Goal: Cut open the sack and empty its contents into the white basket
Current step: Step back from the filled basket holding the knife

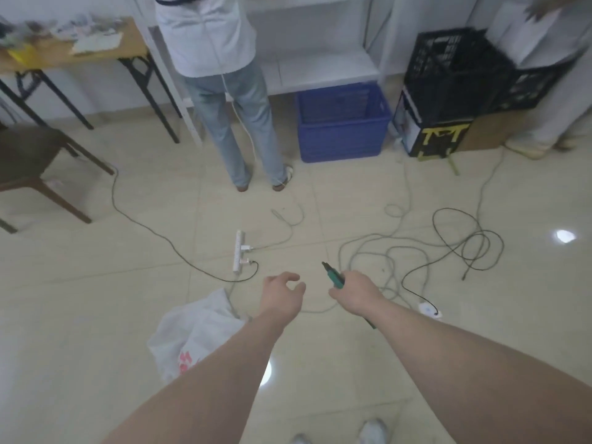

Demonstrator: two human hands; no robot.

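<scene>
Your right hand is closed around a green-handled cutter, fingers wrapped tight on the grip; its dark tip points up and to the left, away from you, and a bit of the green handle also shows below your wrist. Your left hand holds nothing; the fingers are loosely spread and curled, hovering above the floor and touching no object.

The sack lies on the tiled floor just left of your left forearm, which hides part of it; it is white and crumpled, with a pink-red print low on its side (whether it is cut open cannot be told from here). Neither hand touches it.

As for containers, a blue plastic crate sits on the floor under a white shelf unit; what it holds cannot be made out; to its right two black crates are stacked on boxes, their contents not visible either.

A white power strip lies ahead of your hands, with loose cables tangled across the floor to the right; another person stands with their back to you at the shelf unit; a wooden table and a dark chair stand at the left.
</scene>
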